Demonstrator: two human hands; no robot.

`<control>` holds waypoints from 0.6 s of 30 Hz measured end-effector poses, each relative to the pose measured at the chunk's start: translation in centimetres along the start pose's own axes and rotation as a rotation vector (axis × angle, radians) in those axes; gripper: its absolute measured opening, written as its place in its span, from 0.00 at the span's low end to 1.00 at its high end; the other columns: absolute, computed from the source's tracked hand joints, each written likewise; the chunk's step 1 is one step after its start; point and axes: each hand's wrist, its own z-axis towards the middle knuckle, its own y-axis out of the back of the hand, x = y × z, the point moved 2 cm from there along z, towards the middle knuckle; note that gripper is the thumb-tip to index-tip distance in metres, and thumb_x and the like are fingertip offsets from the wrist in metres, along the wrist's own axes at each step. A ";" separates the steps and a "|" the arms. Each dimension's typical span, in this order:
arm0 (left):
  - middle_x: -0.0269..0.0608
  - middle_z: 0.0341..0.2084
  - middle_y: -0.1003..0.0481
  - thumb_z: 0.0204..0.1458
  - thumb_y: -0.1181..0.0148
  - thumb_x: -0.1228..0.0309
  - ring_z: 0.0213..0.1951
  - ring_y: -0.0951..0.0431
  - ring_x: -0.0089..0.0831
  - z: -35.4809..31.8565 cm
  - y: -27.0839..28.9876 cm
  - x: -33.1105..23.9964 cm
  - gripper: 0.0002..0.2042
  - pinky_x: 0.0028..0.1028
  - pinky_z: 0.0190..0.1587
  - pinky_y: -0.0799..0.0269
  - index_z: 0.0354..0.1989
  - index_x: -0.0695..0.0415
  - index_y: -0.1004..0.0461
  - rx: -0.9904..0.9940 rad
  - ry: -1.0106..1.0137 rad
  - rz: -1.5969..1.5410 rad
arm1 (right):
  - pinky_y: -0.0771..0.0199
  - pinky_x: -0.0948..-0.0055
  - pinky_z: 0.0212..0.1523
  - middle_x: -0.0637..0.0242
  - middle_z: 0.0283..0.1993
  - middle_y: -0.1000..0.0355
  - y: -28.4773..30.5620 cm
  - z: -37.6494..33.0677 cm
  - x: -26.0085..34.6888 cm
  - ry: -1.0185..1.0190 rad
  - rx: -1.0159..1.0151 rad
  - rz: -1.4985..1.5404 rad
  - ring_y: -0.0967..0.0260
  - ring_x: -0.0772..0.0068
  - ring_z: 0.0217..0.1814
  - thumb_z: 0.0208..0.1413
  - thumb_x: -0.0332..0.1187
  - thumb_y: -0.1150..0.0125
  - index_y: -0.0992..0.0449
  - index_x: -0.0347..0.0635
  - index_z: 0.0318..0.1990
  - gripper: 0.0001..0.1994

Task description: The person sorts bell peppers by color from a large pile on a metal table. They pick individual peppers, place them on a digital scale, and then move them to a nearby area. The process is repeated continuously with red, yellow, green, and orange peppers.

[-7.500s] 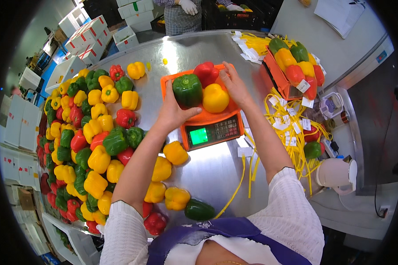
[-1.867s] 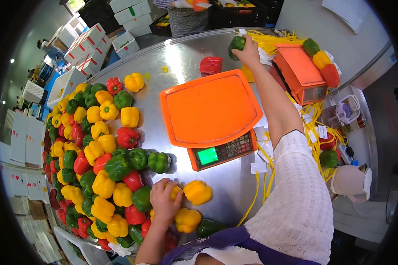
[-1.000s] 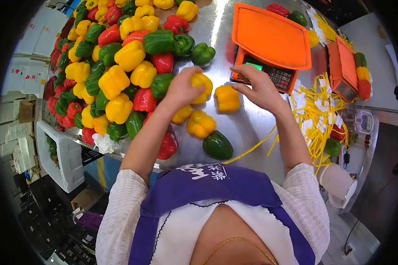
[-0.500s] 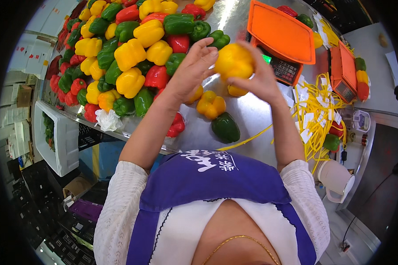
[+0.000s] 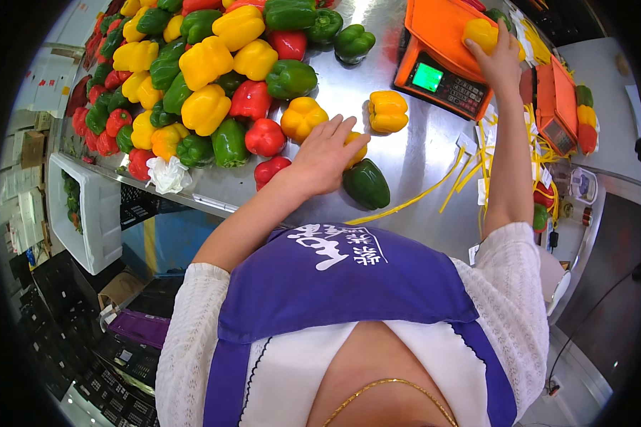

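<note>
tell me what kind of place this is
Probably a produce packing or sorting station. A steel table holds a heap of bell peppers, the right hand sets a yellow pepper on an orange weighing scale, and yellow ties lie nearby.

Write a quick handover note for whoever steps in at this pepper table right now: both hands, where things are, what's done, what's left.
Right hand: holds a yellow bell pepper on the orange weighing scale, fingers curled around it, not released.
Left hand: open, palm down on a yellow-orange bell pepper on the steel table, beside a dark green bell pepper.
Loose nearby: another yellow pepper and an orange-yellow one; the mixed pile of peppers lies further left.
Done: one pepper on the scale.
Left: probably let it go, read the green display, bring the pepper under the left hand.
</note>
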 end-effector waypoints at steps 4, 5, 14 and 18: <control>0.46 0.56 0.30 0.38 0.29 0.74 0.58 0.31 0.49 1.0 -1.1 1.2 0.34 0.46 0.59 0.34 0.60 0.48 0.30 0.078 -0.017 0.045 | 0.32 0.54 0.63 0.49 0.59 0.28 4.0 -5.6 10.0 0.333 -0.134 0.276 0.33 0.45 0.63 0.53 0.37 0.28 0.28 0.41 0.60 0.28; 0.46 0.55 0.30 0.37 0.29 0.73 0.57 0.30 0.48 1.0 -0.7 1.4 0.34 0.45 0.57 0.34 0.60 0.48 0.30 0.099 0.005 0.023 | 0.32 0.55 0.63 0.51 0.58 0.27 5.4 -7.6 12.8 0.395 0.023 0.347 0.33 0.45 0.63 0.50 0.37 0.27 0.26 0.40 0.57 0.26; 0.46 0.51 0.27 0.38 0.24 0.66 0.53 0.26 0.45 -0.8 4.9 2.4 0.36 0.39 0.58 0.30 0.61 0.56 0.31 -0.200 0.256 -0.424 | 0.30 0.55 0.62 0.49 0.62 0.32 6.4 -24.0 20.1 -0.106 0.755 0.755 0.32 0.46 0.62 0.44 0.40 0.22 0.39 0.39 0.70 0.45; 0.44 0.58 0.29 0.51 0.30 0.68 0.57 0.25 0.35 -3.1 7.2 5.5 0.32 0.34 0.60 0.28 0.64 0.58 0.36 -0.350 0.493 -1.317 | 0.32 0.56 0.61 0.48 0.59 0.30 5.0 -25.1 21.6 0.093 0.623 0.639 0.33 0.46 0.62 0.43 0.37 0.23 0.35 0.36 0.67 0.42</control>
